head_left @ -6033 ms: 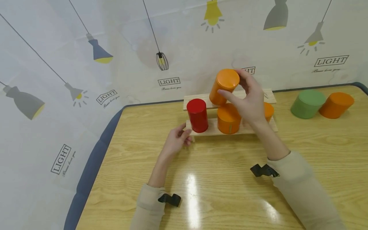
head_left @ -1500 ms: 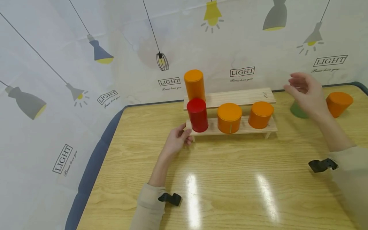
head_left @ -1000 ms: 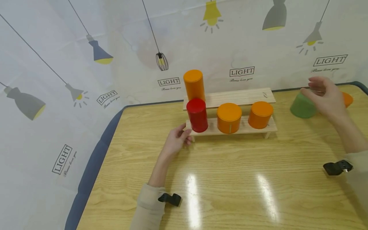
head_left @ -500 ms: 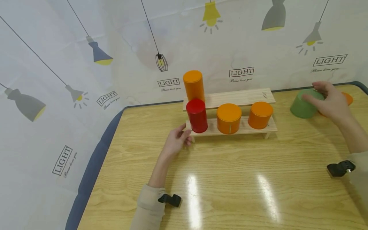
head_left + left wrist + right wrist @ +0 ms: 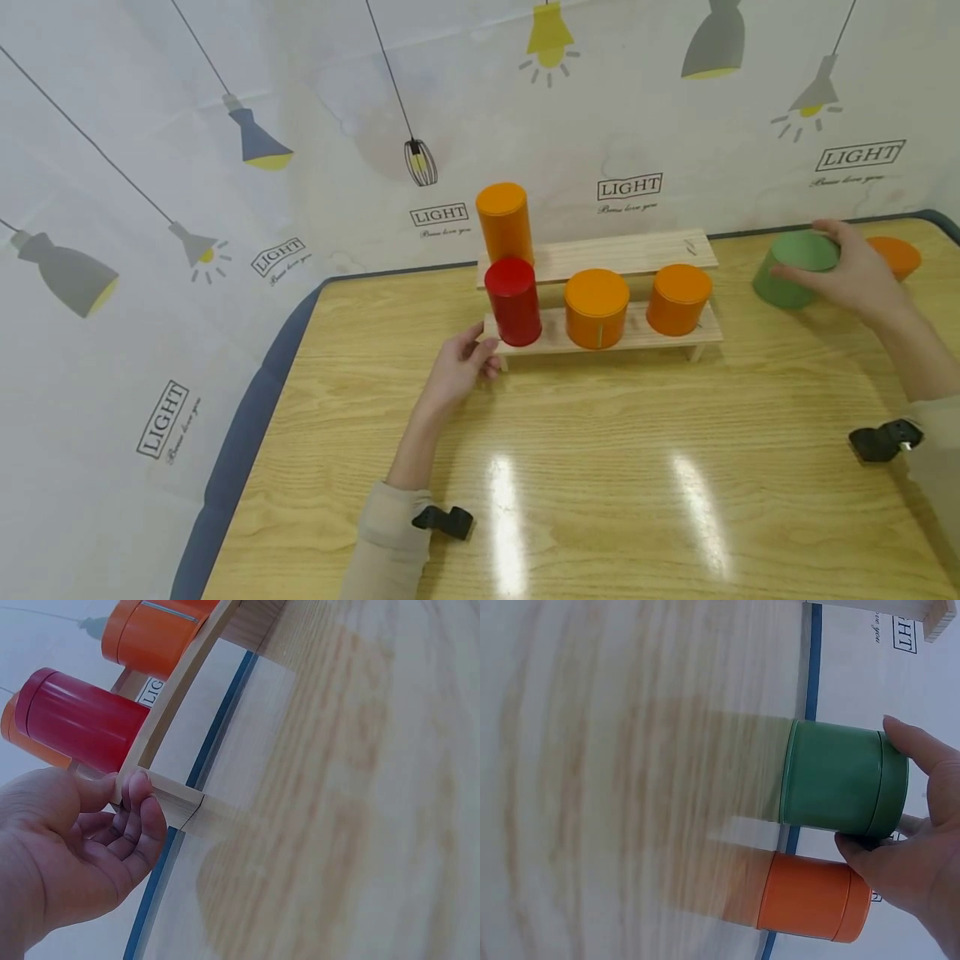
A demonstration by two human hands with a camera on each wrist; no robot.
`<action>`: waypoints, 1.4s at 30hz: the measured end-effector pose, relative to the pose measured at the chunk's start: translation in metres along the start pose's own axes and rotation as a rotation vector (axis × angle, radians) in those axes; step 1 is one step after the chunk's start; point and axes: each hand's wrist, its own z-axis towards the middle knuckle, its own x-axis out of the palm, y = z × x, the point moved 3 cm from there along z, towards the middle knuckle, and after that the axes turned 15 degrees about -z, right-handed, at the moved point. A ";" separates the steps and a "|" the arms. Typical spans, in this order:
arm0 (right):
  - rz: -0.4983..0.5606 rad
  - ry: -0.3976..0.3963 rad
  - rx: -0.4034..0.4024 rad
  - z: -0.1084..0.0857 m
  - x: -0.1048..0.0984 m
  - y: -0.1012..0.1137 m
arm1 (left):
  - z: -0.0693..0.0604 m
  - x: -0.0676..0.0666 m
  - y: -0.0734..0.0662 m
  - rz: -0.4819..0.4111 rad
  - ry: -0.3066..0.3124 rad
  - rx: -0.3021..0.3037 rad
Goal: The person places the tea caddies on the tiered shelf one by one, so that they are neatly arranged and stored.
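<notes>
My left hand (image 5: pixel 459 367) pinches the left front end of a two-tier wooden shelf (image 5: pixel 553 332) between thumb and fingers. In the right wrist view, my right hand (image 5: pixel 934 825) holds a green canister (image 5: pixel 836 776) near its lid, thumb on one side and fingers on the other. The green canister looks upright, slightly tilted in the head view. Right beside it stands an orange canister (image 5: pixel 806 896), partly covered by my hand in the head view. On the lower tier are a red canister (image 5: pixel 514 304) and two short orange canisters, one wide (image 5: pixel 597 310), one narrower (image 5: pixel 678 302).
A tall orange canister (image 5: pixel 505 221) stands at the left of the upper tier, behind the red one. The pale wooden table (image 5: pixel 600 467) has a dark blue edge and meets a wall covering (image 5: pixel 322 150) printed with lamps.
The tall orange canister went to the upper tier's left end and was let go. My right hand then moved right and took hold of the green canister. My left hand stayed put.
</notes>
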 end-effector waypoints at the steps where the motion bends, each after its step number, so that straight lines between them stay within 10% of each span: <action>1: 0.000 0.011 -0.009 0.000 0.000 -0.001 | 0.000 0.000 0.000 -0.001 -0.001 0.000; 20: 0.008 -0.032 -0.013 -0.006 -0.005 0.002 | 0.000 0.000 0.003 -0.007 -0.004 -0.023; 42: 0.114 -0.163 -0.050 -0.010 -0.039 0.071 | 0.000 0.000 0.001 -0.010 0.002 -0.004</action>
